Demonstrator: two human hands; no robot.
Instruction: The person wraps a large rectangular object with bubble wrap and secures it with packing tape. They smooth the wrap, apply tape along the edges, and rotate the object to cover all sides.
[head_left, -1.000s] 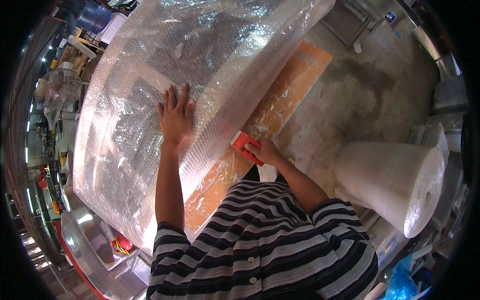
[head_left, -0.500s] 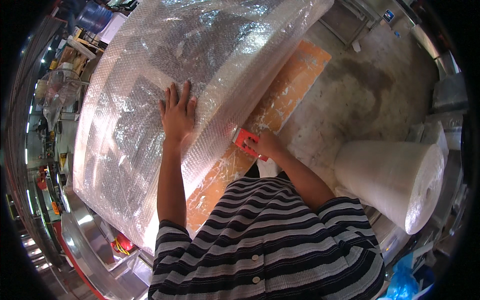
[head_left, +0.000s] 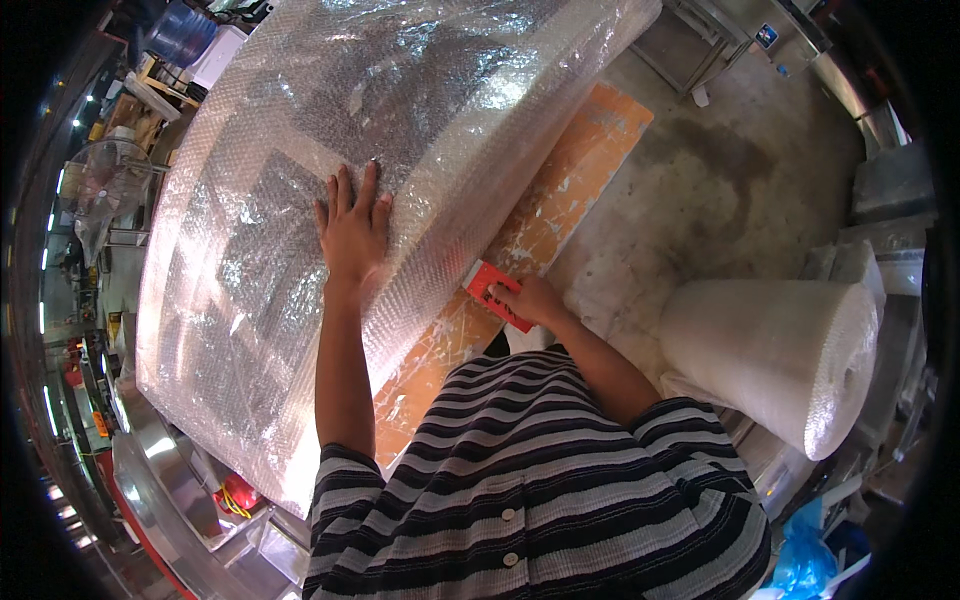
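A large bulky item lies under clear bubble wrap [head_left: 260,220], with dark patches showing through; what is inside cannot be made out. My left hand [head_left: 354,232] rests flat on the wrap, fingers spread. Beside the wrap's near right edge, my right hand [head_left: 538,300] grips what looks like a red tape dispenser [head_left: 490,290] with dark markings and a pale front edge. The dispenser's front end is close to the wrap's side; whether they touch is unclear. Beneath both runs a worn orange board [head_left: 570,190] with scratched, whitish marks.
A thick roll of bubble wrap [head_left: 750,355] lies on my right. Concrete floor [head_left: 700,170] stretches beyond the board. At the far left are a standing fan [head_left: 103,185] and a blue water bottle [head_left: 180,35]. A blue plastic bag [head_left: 803,555] is at the lower right.
My right hand and the red dispenser have shifted slightly toward my body, and the dispenser is tilted a little more. My left hand stays on the wrap.
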